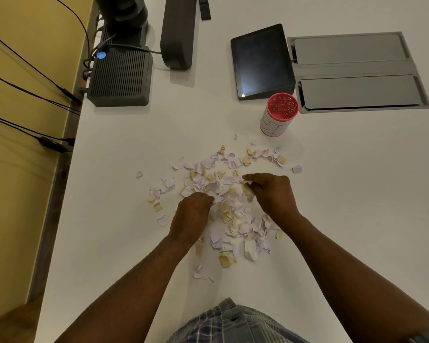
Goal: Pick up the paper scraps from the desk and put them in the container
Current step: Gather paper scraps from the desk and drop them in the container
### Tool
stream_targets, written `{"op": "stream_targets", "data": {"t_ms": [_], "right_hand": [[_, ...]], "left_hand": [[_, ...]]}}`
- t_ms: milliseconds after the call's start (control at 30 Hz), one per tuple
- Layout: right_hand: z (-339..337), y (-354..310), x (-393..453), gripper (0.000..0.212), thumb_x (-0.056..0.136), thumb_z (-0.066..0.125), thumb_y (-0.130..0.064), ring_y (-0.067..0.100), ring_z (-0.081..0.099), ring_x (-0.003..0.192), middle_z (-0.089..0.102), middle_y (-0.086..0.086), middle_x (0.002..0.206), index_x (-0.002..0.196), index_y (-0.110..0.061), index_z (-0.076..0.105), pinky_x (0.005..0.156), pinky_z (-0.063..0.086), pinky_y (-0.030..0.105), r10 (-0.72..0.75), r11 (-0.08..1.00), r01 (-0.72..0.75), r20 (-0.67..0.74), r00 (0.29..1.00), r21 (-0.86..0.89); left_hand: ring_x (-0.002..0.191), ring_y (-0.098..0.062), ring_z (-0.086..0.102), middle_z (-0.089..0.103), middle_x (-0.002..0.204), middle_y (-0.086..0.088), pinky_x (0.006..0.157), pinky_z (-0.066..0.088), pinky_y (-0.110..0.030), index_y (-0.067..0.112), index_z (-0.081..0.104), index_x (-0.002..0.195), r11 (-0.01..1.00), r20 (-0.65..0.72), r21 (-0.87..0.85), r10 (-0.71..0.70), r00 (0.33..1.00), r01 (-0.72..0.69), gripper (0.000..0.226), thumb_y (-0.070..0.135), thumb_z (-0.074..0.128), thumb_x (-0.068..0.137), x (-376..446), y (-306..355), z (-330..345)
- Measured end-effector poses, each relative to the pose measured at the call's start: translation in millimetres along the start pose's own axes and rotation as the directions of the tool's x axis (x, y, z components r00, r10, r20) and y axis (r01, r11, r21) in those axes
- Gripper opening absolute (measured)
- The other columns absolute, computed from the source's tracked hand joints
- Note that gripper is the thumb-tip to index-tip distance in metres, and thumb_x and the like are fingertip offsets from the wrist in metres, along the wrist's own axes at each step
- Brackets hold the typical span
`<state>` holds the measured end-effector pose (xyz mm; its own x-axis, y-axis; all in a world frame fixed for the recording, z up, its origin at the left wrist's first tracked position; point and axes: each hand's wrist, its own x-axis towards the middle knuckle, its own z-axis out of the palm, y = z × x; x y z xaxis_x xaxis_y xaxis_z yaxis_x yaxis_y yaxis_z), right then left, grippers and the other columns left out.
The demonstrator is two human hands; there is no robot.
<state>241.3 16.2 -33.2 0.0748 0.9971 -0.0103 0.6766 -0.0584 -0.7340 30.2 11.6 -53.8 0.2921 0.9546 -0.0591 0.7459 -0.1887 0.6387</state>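
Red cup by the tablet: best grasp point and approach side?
Grip the cup around its white side wall, below the red rim. It stands upright with its mouth open, so leave the top free for scraps. Come from the near side: the tablet stands close behind it and the grey floor-box lid to its right, while the desk in front is bare.

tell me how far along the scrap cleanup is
Early. Nothing looks done: the pink container shows no scraps inside. In hand: the left hand and right hand pinch at the paper scraps. Left: nearly the whole pile on the desk.
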Motion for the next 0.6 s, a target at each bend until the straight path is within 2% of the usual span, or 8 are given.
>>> {"op": "stream_targets", "data": {"t_ms": [67,133,233,300,433,600], "right_hand": [[-6.4,-1.8,10.0,0.019,0.085,0.068,-0.007,0.015,0.070,0.092,0.073,0.008,0.102,0.103,-0.009,0.074,0.086,0.052,0.024,0.024,0.998,-0.022,-0.036,0.999,0.051],[-15.0,-2.9,23.6,0.019,0.085,0.068,-0.009,0.009,0.067,0.089,0.073,0.007,0.102,0.104,-0.009,0.073,0.086,0.051,0.020,0.026,0.998,-0.021,-0.082,0.996,0.066],[-33.2,-1.9,52.8,0.021,0.086,0.067,-0.011,0.004,0.064,0.083,0.073,0.006,0.101,0.106,-0.010,0.072,0.084,0.047,0.009,0.059,0.996,-0.045,-0.176,0.983,0.081],[-46.3,1.1,77.3,0.020,0.087,0.065,-0.014,0.004,0.064,0.080,0.074,0.006,0.100,0.106,-0.013,0.072,0.077,0.042,0.001,0.102,0.994,-0.090,-0.250,0.963,0.056],[-66.7,6.4,125.2,0.021,0.087,0.064,-0.020,0.016,0.068,0.091,0.074,0.004,0.102,0.106,-0.020,0.073,0.072,0.042,0.008,0.166,0.986,-0.166,-0.363,0.917,0.034],[-74.0,17.3,156.8,0.024,0.090,0.061,-0.020,0.023,0.066,0.102,0.071,0.010,0.110,0.110,-0.012,0.071,0.085,0.049,0.023,0.138,0.986,-0.163,-0.350,0.927,-0.043]], "left_hand": [[0.089,-0.026,0.069,0.073,0.097,-0.015,0.082,0.056,-0.036,0.002,0.071,0.100,1.000,-0.005,-0.011,-0.001,1.000,0.000,0.016,0.004,0.062,0.087,0.8,1.4,-0.9],[0.089,-0.025,0.068,0.073,0.097,-0.013,0.082,0.056,-0.036,0.003,0.071,0.100,1.000,-0.004,-0.013,-0.006,1.000,0.006,0.016,0.005,0.061,0.087,0.6,1.8,-1.6],[0.090,-0.023,0.068,0.073,0.098,-0.012,0.083,0.055,-0.035,0.004,0.071,0.101,0.999,-0.001,-0.026,-0.030,1.000,0.030,0.017,0.005,0.061,0.087,-0.4,1.2,-3.1],[0.090,-0.022,0.068,0.073,0.098,-0.011,0.084,0.055,-0.034,0.004,0.071,0.101,0.999,0.005,-0.028,-0.043,0.999,0.043,0.017,0.005,0.061,0.087,-1.1,0.3,-4.0],[0.090,-0.021,0.067,0.072,0.098,-0.010,0.084,0.054,-0.034,0.005,0.071,0.100,0.998,0.014,-0.028,-0.053,0.998,0.054,0.017,0.005,0.061,0.087,-2.2,-0.8,-5.5],[0.087,-0.020,0.068,0.073,0.094,-0.009,0.082,0.054,-0.030,0.006,0.072,0.097,0.999,0.011,-0.024,-0.022,1.000,0.022,0.015,0.004,0.063,0.085,-1.7,3.6,-7.9]]}}
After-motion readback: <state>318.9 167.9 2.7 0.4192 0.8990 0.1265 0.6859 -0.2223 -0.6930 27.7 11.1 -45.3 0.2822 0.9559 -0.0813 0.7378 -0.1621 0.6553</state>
